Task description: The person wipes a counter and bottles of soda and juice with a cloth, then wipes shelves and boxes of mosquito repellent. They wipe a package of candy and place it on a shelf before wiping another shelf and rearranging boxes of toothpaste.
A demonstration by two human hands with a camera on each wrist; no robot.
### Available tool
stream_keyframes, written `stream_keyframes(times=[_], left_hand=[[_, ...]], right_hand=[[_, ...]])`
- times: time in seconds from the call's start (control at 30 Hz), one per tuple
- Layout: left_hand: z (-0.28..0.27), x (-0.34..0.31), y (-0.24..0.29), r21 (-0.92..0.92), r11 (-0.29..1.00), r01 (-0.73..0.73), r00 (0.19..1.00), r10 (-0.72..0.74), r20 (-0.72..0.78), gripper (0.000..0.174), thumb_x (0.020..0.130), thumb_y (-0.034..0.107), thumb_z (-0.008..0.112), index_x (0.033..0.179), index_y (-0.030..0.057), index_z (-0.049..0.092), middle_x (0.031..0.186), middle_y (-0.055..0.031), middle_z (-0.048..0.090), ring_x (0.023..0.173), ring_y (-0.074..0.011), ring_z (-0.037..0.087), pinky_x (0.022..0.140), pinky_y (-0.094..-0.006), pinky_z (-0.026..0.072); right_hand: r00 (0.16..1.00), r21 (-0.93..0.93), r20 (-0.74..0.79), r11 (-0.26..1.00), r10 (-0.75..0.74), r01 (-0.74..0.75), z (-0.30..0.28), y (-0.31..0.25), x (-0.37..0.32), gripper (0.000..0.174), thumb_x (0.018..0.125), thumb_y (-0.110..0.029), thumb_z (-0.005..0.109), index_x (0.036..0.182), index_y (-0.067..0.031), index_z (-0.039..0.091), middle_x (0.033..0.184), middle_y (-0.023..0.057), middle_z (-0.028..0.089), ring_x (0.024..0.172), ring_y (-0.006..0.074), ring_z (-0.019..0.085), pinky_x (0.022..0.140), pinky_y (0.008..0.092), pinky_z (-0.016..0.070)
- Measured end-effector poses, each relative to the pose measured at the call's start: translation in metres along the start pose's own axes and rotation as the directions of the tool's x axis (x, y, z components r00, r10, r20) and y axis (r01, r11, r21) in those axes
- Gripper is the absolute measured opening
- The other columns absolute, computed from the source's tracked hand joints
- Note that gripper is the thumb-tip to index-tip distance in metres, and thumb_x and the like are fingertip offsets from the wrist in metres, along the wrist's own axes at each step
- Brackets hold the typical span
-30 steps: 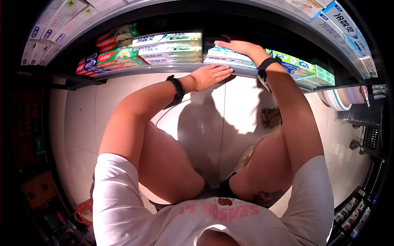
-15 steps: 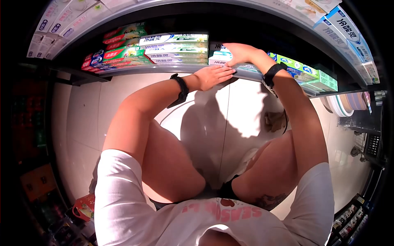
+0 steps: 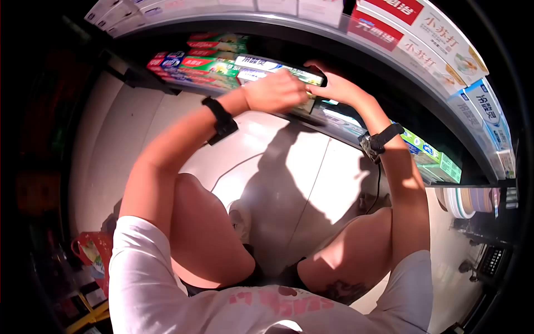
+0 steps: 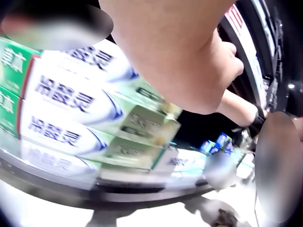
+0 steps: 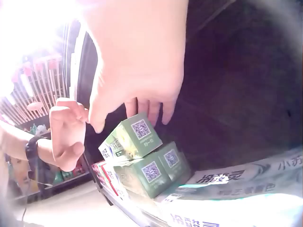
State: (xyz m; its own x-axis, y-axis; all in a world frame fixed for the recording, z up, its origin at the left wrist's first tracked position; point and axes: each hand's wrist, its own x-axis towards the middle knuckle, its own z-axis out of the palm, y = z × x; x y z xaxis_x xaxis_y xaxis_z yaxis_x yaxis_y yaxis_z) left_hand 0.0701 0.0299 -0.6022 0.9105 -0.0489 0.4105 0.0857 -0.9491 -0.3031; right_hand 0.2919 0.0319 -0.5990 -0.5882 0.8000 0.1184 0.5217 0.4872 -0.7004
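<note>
Several long toothpaste boxes (image 3: 258,63) lie stacked on the low shelf, white on the left part and green at the right end. My right hand (image 3: 336,89) reaches round the right end of the stack. In the right wrist view its thumb is at the front of the top green-ended toothpaste box (image 5: 137,137), and its fingers go down behind it, partly hidden. My left hand (image 3: 276,92), blurred, is in front of the stack with its fingers loosely bent and nothing in them. The right wrist view shows its palm side apart from the boxes.
Red and green toothpaste boxes (image 3: 203,65) stand left of the stack. Flat white-blue boxes (image 3: 342,119) and green boxes (image 3: 431,150) lie to the right. An upper shelf (image 3: 334,25) overhangs with more boxes. Tiled floor (image 3: 239,150) spreads below.
My right hand has gone left from the white-blue boxes to the end of the taller stack. The left hand has lifted off the shelf edge and its fingers have bent. The head view has turned.
</note>
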Motion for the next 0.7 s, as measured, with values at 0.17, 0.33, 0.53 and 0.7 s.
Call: stream_keyframes(times=[0.17, 0.33, 0.53, 0.7], left_hand=[[-0.027, -0.062, -0.026, 0.183, 0.795, 0.578, 0.815, -0.572, -0.09, 0.044, 0.072, 0.017, 0.065, 0.11, 0.005, 0.047, 0.103, -0.0115, 0.05, 0.099, -0.0294, 0.048, 0.086, -0.0393, 0.0381], [0.0, -0.099, -0.052, -0.294, 0.531, 0.795, 0.578, -0.81, 0.098, 0.044, 0.075, 0.017, 0.068, 0.112, 0.0014, 0.05, 0.099, -0.0176, 0.057, 0.093, -0.0345, 0.054, 0.082, -0.0373, 0.0436], [-0.004, -0.101, -0.061, -0.451, 0.422, 0.786, 0.533, -0.833, 0.149, 0.035, 0.078, 0.01, 0.066, 0.11, 0.0017, 0.055, 0.101, -0.0142, 0.06, 0.091, -0.0243, 0.059, 0.081, -0.0317, 0.0458], [-0.017, -0.101, -0.067, -0.4, 0.199, 0.894, 0.25, -0.965, 0.078, 0.032, 0.082, 0.022, 0.062, 0.104, 0.0, 0.056, 0.089, -0.0136, 0.063, 0.074, -0.0197, 0.061, 0.065, -0.029, 0.0478]], right_hand=[[0.989, -0.001, 0.08, 0.992, 0.127, -0.127, 0.004, -0.011, 0.003, 0.064, 0.077, -0.032, 0.062, 0.128, -0.0022, 0.036, 0.116, 0.022, 0.052, 0.107, 0.0284, 0.051, 0.092, 0.032, 0.0391], [0.949, -0.203, 0.033, 0.932, 0.312, -0.3, 0.001, 0.002, -0.004, 0.079, 0.076, -0.044, 0.061, 0.131, 0.0049, 0.033, 0.12, 0.0251, 0.05, 0.109, 0.0306, 0.051, 0.094, 0.0319, 0.039], [0.924, -0.118, -0.12, 0.919, 0.363, -0.376, -0.009, -0.005, -0.01, 0.08, 0.071, -0.05, 0.066, 0.127, 0.0011, 0.041, 0.109, 0.019, 0.057, 0.098, 0.0245, 0.056, 0.085, 0.0298, 0.0434], [0.888, 0.033, -0.277, 0.928, 0.366, -0.372, -0.009, -0.014, -0.011, 0.085, 0.071, -0.056, 0.064, 0.129, 0.0012, 0.039, 0.117, 0.0188, 0.052, 0.107, 0.0255, 0.05, 0.094, 0.0302, 0.0369]])
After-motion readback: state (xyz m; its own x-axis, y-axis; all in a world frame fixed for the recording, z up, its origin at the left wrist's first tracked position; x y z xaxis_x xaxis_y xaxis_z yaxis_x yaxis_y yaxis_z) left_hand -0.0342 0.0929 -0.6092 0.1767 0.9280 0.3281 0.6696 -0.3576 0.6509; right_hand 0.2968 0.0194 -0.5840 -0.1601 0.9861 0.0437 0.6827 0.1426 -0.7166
